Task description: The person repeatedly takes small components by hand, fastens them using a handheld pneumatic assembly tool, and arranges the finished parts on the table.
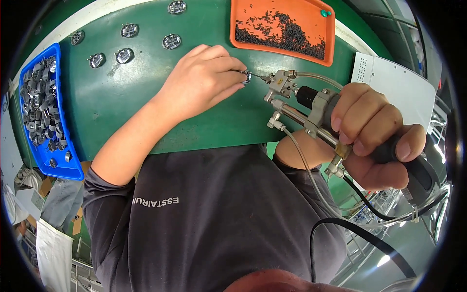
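My left hand (206,75) reaches over the green table, its fingertips pinching a small round watch-like part (247,77) against or just above the surface. My right hand (372,129) is wrapped round the black handle of a hose-fed power tool (318,107) with a metal head. The tool's thin tip points left and meets the part at my left fingertips, or nearly so; the exact contact is too small to make out. Most of the part is hidden by my fingers. Several similar round parts (124,55) lie apart on the table beyond my left arm.
An orange tray (234,29) of tiny black pieces sits at the far side, with small green items in its corner. At the left, a blue tray (73,168) holds many dark strapped parts. A white box (404,87) stands right. Clear hoses (301,151) and a black cable (362,236) hang from the tool.
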Motion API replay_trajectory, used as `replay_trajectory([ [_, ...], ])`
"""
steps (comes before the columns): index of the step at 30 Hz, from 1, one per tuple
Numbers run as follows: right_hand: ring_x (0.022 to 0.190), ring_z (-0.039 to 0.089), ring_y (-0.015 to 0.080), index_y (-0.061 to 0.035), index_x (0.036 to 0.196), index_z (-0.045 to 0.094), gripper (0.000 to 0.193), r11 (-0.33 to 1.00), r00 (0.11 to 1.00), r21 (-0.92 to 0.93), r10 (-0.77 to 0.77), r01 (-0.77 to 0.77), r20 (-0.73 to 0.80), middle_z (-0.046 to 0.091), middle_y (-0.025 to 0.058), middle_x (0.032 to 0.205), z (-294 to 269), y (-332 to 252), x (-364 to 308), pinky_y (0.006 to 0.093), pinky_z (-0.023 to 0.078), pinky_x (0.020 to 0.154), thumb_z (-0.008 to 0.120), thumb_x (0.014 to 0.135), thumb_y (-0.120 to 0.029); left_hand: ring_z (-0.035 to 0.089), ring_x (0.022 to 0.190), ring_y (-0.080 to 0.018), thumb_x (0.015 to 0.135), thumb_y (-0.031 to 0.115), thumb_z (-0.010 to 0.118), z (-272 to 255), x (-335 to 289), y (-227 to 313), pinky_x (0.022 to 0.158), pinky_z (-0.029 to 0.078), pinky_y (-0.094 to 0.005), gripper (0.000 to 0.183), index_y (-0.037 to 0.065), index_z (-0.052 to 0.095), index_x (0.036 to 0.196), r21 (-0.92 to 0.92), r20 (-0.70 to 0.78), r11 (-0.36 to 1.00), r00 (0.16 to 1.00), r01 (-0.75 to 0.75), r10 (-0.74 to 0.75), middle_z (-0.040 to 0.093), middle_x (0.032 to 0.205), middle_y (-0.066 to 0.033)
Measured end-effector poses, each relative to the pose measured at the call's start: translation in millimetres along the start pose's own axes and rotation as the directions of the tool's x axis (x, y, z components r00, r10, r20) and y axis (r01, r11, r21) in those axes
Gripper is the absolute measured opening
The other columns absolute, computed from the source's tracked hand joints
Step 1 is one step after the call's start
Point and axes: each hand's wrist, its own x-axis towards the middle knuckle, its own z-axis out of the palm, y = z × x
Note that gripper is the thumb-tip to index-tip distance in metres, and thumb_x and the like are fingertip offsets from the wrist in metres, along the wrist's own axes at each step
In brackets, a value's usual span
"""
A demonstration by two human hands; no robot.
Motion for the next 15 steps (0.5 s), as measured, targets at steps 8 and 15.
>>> replay_trajectory([
  [8, 0.060, 0.054, 0.0131, -0.0188, 0.121, 0.052, 0.038, 1.000, 0.999, -0.005, -0.029, 0.029, -0.019, 0.054, -0.0007, 0.075, 1.1, -2.9, -0.7, 0.0310, 0.045, 0.057, 0.059, 0.103, -0.052, 0.063, 0.096, -0.0177, 0.082, 0.016, 0.079, 1.1, 3.2, 1.0, 0.082, 0.048, -0.0344, 0.012, 0.007, 0.075, 0.088, -0.010, -0.001, 1.000, 1.000, -0.019, 0.019, 0.072, 0.103, 0.0021],
  [15, 0.060, 0.053, 0.0128, -0.0184, 0.119, 0.053, 0.038, 0.999, 0.999, 0.006, -0.032, 0.033, -0.034, 0.055, -0.0007, 0.074, 1.8, 1.8, -1.6, 0.0309, 0.045, 0.057, 0.059, 0.102, -0.051, 0.063, 0.095, -0.0179, 0.082, 0.016, 0.079, 1.4, 1.2, -1.3, 0.082, 0.048, -0.0343, 0.012, 0.007, 0.075, 0.089, -0.010, 0.000, 1.000, 1.000, -0.012, 0.012, 0.072, 0.103, 0.0022],
])
